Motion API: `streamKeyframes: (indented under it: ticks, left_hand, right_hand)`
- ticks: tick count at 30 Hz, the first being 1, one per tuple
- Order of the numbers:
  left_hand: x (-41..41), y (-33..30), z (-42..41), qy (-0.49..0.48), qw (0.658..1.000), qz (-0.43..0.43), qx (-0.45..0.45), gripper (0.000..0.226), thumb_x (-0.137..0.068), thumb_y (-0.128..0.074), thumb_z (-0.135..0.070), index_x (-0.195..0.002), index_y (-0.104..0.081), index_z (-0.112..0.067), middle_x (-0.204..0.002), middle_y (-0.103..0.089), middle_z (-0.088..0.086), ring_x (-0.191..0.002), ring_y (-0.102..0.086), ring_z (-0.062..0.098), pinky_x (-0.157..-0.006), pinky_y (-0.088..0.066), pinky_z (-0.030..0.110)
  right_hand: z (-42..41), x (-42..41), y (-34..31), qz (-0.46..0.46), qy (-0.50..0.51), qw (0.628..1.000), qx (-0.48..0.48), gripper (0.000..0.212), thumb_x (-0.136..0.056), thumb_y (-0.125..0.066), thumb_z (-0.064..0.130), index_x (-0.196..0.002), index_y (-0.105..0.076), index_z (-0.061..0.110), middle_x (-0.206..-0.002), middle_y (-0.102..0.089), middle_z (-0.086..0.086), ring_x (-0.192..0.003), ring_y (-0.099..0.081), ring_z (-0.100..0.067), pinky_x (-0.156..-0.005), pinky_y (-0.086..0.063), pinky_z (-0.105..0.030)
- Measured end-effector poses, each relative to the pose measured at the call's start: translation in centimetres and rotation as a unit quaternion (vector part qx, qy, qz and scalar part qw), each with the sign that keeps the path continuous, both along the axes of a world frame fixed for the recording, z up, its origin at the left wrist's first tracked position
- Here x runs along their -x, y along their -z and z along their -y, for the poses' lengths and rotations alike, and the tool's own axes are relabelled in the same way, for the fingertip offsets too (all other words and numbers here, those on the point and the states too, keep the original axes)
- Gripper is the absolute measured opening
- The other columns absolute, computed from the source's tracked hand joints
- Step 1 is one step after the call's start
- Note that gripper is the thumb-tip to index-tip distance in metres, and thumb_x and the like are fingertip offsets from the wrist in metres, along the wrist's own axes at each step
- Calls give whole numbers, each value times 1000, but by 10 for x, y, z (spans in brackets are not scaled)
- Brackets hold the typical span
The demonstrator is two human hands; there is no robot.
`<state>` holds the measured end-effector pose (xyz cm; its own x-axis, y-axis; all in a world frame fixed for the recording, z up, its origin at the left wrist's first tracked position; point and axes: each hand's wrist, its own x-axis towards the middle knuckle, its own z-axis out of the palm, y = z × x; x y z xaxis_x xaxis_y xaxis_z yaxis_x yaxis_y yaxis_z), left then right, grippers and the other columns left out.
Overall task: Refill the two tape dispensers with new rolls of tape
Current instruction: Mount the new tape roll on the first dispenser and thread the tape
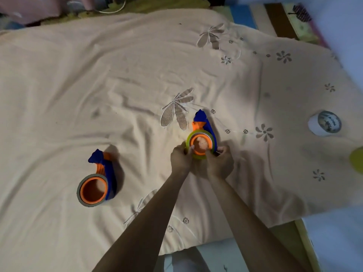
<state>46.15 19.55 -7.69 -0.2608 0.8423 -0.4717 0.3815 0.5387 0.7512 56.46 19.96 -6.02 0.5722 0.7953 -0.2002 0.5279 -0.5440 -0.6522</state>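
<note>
Two blue-and-orange tape dispensers lie on a peach bedsheet point(117, 79). The left dispenser point(98, 179) rests alone, with a grey-rimmed tape roll point(80, 195) around its orange hub. The right dispenser point(204, 124) sits near the middle and carries a yellow-green tape roll point(189, 138) on its hub. My left hand point(180, 160) grips that roll's near-left edge. My right hand point(220, 163) holds the near-right side of the same roll and dispenser. My fingers hide the roll's lower rim.
A white tape roll point(324, 123) with a printed core lies on the sheet at the right. A yellow-green object point(357, 159) is cut off by the right edge. Striped bedding point(279, 18) shows at the back right, floor point(334, 242) beyond the sheet's near edge.
</note>
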Motion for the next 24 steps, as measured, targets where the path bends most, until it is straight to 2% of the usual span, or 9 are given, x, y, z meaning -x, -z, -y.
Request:
streamKeyframes:
  ticks: [3,7,10,11,14,15,19,22,24]
  left_hand:
    - [-1,0,-1,-26,1000,-12,5,37,-95,-52,-34,-101,-64,1,-111,-54,18,-96,-57,30,-85,-43,29]
    - [-5,4,-3,-40,999,-17,6,36,-97,-48,-30,-99,-63,2,-101,-65,22,-98,-59,36,-82,-47,38]
    - [-10,6,-3,-68,998,-16,3,38,-97,-47,-31,-104,-64,2,-103,-65,22,-100,-60,36,-85,-48,39]
    - [-12,6,-2,-75,997,-18,-1,38,-97,-47,-31,-106,-64,2,-104,-65,22,-101,-59,36,-86,-48,39]
    - [-16,5,-2,-86,996,-17,-5,36,-98,-47,-27,-112,-61,2,-109,-62,23,-107,-56,36,-91,-44,38]
    - [-17,3,-2,-90,996,-17,-3,35,-98,-46,-26,-114,-60,2,-112,-61,23,-109,-54,35,-92,-42,37]
    - [-18,1,-2,-109,994,-12,4,36,-98,-47,-27,-116,-57,2,-113,-58,23,-108,-55,36,-93,-43,39]
    - [-18,2,-2,-121,993,-6,9,36,-97,-49,-29,-115,-56,1,-112,-58,22,-105,-55,36,-91,-45,39]
    - [-17,1,-1,-125,992,-1,11,38,-96,-50,-31,-116,-56,1,-113,-58,22,-103,-56,35,-90,-45,39]
  right_hand:
    - [0,-2,4,-5,-23,1000,3,27,-71,-74,35,-84,-55,19,-85,-66,2,-72,-61,-17,-62,-51,-32]
    - [6,-5,11,-15,-46,998,-28,30,-73,-75,38,-86,-57,18,-90,-64,-1,-75,-61,-17,-65,-53,-35]
    - [16,-4,16,-47,-42,995,-76,30,-74,-76,33,-90,-60,14,-97,-63,-7,-80,-64,-21,-69,-55,-36]
    - [19,-4,17,-58,-37,994,-89,30,-75,-76,29,-94,-62,11,-100,-63,-10,-82,-64,-22,-71,-55,-33]
    - [27,-1,14,-82,-33,991,-98,33,-81,-73,16,-109,-65,1,-111,-63,-15,-86,-60,-12,-73,-42,-1]
    - [30,0,12,-91,-32,990,-99,33,-84,-71,16,-113,-65,1,-112,-65,-14,-87,-59,-9,-71,-39,3]
    - [38,-2,10,-131,-24,985,-111,28,-88,-67,15,-114,-66,5,-111,-69,-11,-94,-66,-15,-75,-42,-1]
    - [40,-5,8,-155,-16,981,-111,27,-88,-65,12,-114,-66,4,-110,-69,-8,-94,-63,-11,-73,-42,4]
    - [41,-6,7,-165,-14,979,-116,25,-88,-65,11,-112,-67,6,-109,-69,-7,-95,-65,-11,-74,-43,2]
